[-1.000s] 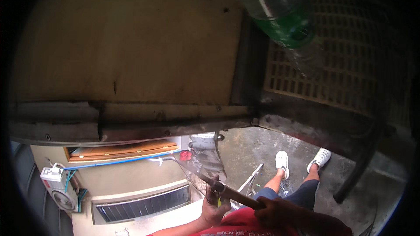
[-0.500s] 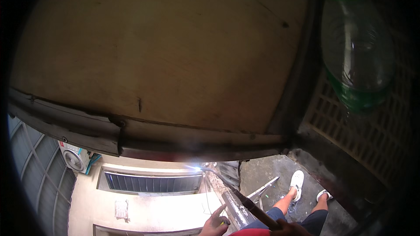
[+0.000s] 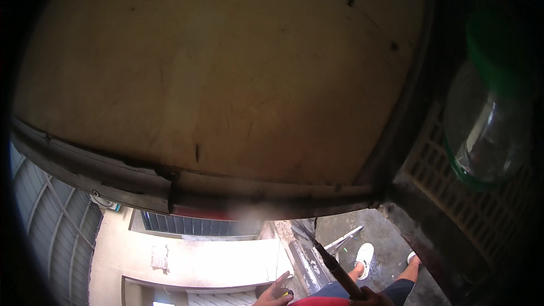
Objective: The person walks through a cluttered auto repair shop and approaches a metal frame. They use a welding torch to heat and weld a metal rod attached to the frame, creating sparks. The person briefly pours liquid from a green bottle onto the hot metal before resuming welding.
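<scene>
A: What worries you about that torch (image 3: 340,272)?

B: Its reach. It slants leftward and away from the near edge, toward the dark rim (image 3: 283,199) of the brown panel (image 3: 226,85), and I can't make out its tip. A blind nudge could scorch either.

A: Is the grip sound?

B: The right hand (image 3: 367,296) seems to have its fingers clamped round the handle's near end, though the frame cuts it off. Held that far back, the tip might wander.

A: And the left hand (image 3: 273,296)?

B: Bare, left of the handle, index finger standing out; whether the others close on the yellow-green bit (image 3: 289,293) there, I can't tell. Straying toward a hot tip could burn it.

A: Anything else?

B: Pale haze (image 3: 246,208) by the rim could hide the work. Falling sparks might catch the bare shin (image 3: 357,272) above the white shoe (image 3: 365,256).
</scene>
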Demonstrator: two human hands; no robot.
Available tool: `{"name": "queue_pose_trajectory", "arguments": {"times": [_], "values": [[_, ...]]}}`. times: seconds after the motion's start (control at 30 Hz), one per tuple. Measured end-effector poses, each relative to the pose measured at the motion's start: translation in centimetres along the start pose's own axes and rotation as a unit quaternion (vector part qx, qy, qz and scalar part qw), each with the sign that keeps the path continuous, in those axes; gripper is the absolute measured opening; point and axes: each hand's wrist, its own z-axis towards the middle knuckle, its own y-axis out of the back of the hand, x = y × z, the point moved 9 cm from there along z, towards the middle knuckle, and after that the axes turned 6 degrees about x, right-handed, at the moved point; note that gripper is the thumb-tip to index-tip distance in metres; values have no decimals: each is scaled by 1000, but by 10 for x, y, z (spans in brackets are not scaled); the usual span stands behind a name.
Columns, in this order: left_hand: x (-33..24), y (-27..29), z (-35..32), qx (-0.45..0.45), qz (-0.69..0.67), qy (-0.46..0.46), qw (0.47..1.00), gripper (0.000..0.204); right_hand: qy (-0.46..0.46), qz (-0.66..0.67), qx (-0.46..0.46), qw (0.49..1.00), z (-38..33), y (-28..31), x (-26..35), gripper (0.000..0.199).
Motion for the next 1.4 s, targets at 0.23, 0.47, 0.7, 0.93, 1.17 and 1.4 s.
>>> {"name": "queue_pose_trajectory", "arguments": {"times": [0.23,0.47,0.7,0.93,1.17,1.4], "values": [[1,1,14,122,-278,66,951,106,29,26,-79,996,-4,3,3,11],[-93,-8,32,220,-119,-3,968,98,100,-79,-85,988,-14,-35,15,22],[-162,14,58,284,-39,-186,940,89,57,-258,-185,946,-2,-83,61,25],[-206,7,78,411,2,-245,878,78,-62,-212,-487,845,19,-138,126,18],[-220,6,94,452,-2,-294,842,70,-34,-238,-612,753,55,-187,147,16],[-218,3,125,386,15,-351,853,56,-92,-262,-611,741,78,-186,135,18]]}}
